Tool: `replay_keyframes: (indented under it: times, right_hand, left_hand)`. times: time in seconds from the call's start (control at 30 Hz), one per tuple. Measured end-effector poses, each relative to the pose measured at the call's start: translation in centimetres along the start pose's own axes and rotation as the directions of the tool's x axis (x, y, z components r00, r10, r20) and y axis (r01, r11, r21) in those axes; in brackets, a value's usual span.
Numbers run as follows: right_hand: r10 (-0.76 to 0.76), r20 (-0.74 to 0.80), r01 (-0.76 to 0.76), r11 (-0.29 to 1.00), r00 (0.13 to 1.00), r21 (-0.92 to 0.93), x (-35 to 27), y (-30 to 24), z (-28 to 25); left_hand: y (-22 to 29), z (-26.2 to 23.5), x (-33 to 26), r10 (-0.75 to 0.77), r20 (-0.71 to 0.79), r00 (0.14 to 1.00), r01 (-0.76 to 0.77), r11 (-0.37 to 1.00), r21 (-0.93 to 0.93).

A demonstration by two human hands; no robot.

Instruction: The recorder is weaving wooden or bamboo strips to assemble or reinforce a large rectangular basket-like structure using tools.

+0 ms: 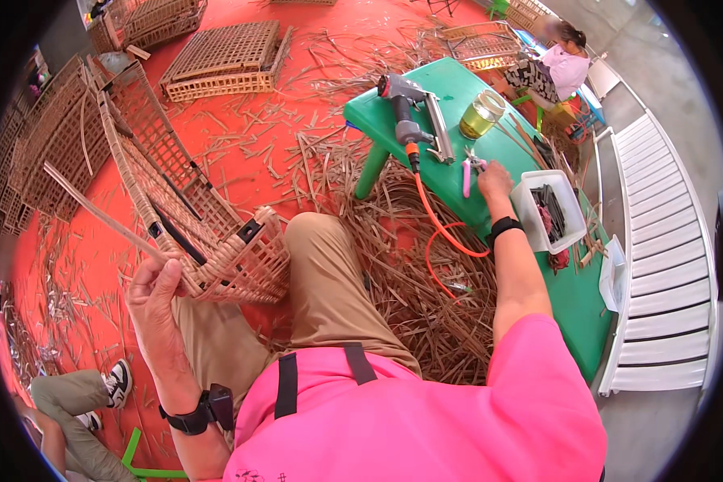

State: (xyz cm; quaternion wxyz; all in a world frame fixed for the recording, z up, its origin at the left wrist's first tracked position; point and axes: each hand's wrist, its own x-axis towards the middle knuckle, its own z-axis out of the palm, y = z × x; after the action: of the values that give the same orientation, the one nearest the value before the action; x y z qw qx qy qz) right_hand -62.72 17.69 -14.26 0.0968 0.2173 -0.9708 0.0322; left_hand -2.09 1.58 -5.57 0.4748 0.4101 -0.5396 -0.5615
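Observation:
My left hand (154,291) is closed, its thumb and fingers pinching the lower end of a long, pale flat strip (104,207) that slants up to the left. Right beside it, a woven wicker basket (245,261) with black fittings rests tilted against my knees. On the green table (426,84), my right hand (495,183) reaches to a pair of pink-handled pliers (467,175). Its fingers are curled at one handle, partly hidden by the hand itself. A white plastic box (526,201) of dark strips stands just right of that hand.
A nail gun (410,112) with an orange hose (427,201) and a jar of yellowish liquid (480,116) stand on the table. Cut strips (410,273) litter the red floor. Wicker panels (225,60) lie farther off. Other people sit at right and lower left.

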Motion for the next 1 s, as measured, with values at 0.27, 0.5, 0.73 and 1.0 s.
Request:
replay_keyframes:
  times: [0.27, 0.5, 0.73, 1.0]
  right_hand:
    - [-0.180, -0.151, 0.164, 0.980, 0.972, -0.113, 3.8, 3.8, 3.6]
    - [-0.077, -0.195, 0.176, 0.808, 0.978, 0.562, 0.7, 3.3, -5.7]
    - [-0.394, -0.003, 0.054, 0.119, 0.919, 0.991, -17.5, -5.4, -18.4]
    - [-0.802, 0.096, -0.374, -0.166, 0.590, 0.912, -32.3, -14.2, -20.8]
  left_hand:
    - [1.4, 1.5, -0.3, -0.021, -0.049, 0.999, 0.023, 0.999, 0.039]
    - [1.9, 0.9, -0.3, -0.053, -0.005, 0.999, 0.054, 0.998, 0.017]
    - [3.0, 1.8, -2.7, 0.129, -0.238, 0.963, -0.132, 0.991, 0.004]
    - [4.2, 1.5, -10.2, 0.413, 0.276, 0.868, -0.465, 0.870, 0.162]
